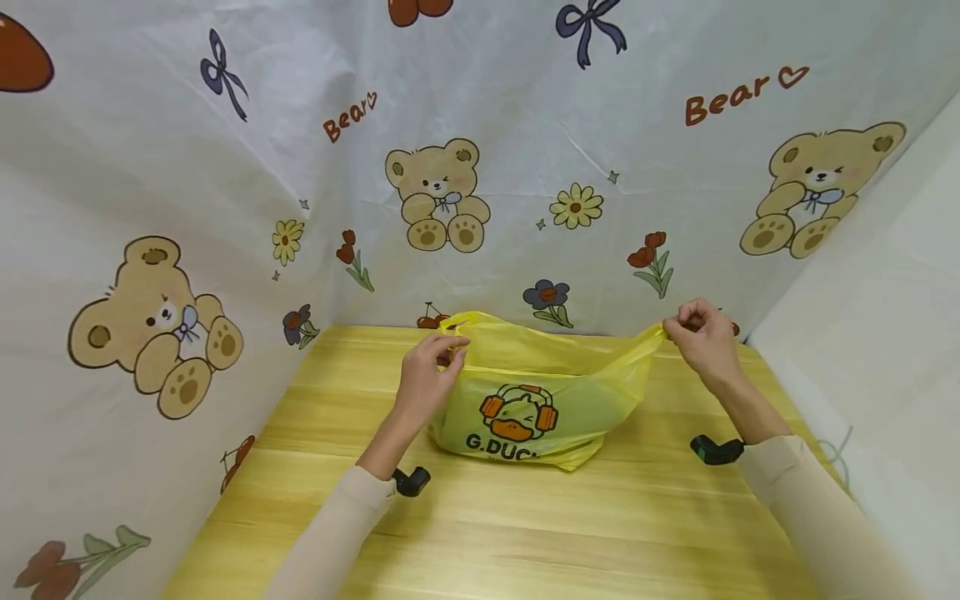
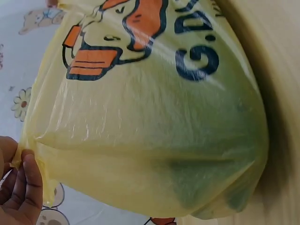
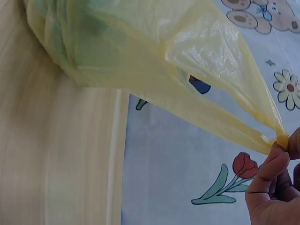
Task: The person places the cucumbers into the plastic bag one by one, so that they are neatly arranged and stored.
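A yellow plastic bag (image 1: 525, 408) printed with a duck in headphones sits on the wooden table. Its left upper edge is pinched by my left hand (image 1: 431, 375); the same hand (image 2: 18, 187) shows at the lower left of the left wrist view. My right hand (image 1: 705, 337) pinches the bag's right handle and draws it outward and up, as the right hand (image 3: 276, 183) in the right wrist view also shows. The bag's mouth gapes between the hands. Something greenish and dark shows through the plastic (image 2: 206, 173), its kind unclear.
The wooden table (image 1: 480, 533) meets a white wall sheet (image 1: 510, 108) printed with bears and flowers behind and at the left. A plain white surface (image 1: 885, 333) borders the right side, where a thin pale cord (image 1: 840, 454) hangs. Black wrist cameras (image 1: 716, 450) sit by both wrists.
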`<state>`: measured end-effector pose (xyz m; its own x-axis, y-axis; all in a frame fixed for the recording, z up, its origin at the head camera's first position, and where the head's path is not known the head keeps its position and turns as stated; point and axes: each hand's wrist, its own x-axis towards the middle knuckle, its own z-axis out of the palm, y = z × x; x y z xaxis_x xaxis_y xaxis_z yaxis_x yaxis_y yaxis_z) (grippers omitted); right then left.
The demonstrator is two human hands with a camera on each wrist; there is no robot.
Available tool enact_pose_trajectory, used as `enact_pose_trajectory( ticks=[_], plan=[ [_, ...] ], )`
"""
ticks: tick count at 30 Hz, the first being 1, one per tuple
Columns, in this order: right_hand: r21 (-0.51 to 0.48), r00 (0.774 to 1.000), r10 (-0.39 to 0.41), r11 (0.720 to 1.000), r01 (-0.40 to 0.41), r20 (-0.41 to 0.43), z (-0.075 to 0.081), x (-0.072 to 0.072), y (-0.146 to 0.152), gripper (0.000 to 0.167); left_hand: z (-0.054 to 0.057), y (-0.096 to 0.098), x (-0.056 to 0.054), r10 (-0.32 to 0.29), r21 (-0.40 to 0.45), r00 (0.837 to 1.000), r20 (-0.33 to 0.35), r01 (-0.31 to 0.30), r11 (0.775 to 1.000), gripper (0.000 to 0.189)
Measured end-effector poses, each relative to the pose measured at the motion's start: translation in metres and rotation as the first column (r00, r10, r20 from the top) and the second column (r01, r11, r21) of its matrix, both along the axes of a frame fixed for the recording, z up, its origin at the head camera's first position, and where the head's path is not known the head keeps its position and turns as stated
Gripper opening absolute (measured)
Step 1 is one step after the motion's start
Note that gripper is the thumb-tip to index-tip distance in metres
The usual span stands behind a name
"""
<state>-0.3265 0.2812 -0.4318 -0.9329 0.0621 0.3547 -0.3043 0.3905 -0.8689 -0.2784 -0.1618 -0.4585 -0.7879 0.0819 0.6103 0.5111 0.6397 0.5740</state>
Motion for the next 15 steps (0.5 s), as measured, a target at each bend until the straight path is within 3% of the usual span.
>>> enact_pose_trajectory(
  ticks=[8, 12, 15],
  plan=[
    [0.023, 0.996, -0.070, 0.997, 0.068, 0.063, 0.011, -0.019, 0.017, 0.015, -0.012, 0.020, -0.053, 0.024, 0.083, 0.999, 0.043, -0.028, 0.996, 0.015],
    [0.008, 0.989, -0.089, 0.996, 0.089, 0.118, 0.012, -0.027, 0.022, 0.014, -0.014, 0.029, -0.064, 0.008, 0.120, 0.997, 0.076, -0.017, 0.993, 0.016],
    [0.067, 0.988, -0.078, 0.995, 0.070, 0.130, 0.008, -0.028, 0.024, 0.017, -0.014, 0.031, -0.064, -0.005, 0.127, 0.995, 0.097, -0.008, 0.992, 0.016]
  ],
)
